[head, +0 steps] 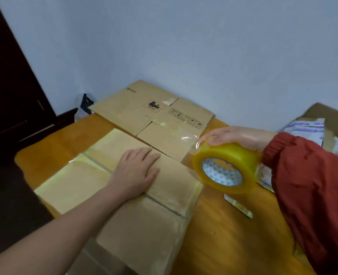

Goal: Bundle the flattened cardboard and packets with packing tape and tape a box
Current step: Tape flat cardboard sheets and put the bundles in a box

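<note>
Orange table point(223, 245): pressing straight-fingered left hand point(136, 171) on cardboard bundle point(75, 185), gripping tape roll point(233, 153) beside it with right hand point(235, 136).

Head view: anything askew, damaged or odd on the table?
Nothing spilled. The flattened box at the back has torn old tape left on its flap seams, and a small loose strip lies on the table, right of the bundle.
</note>
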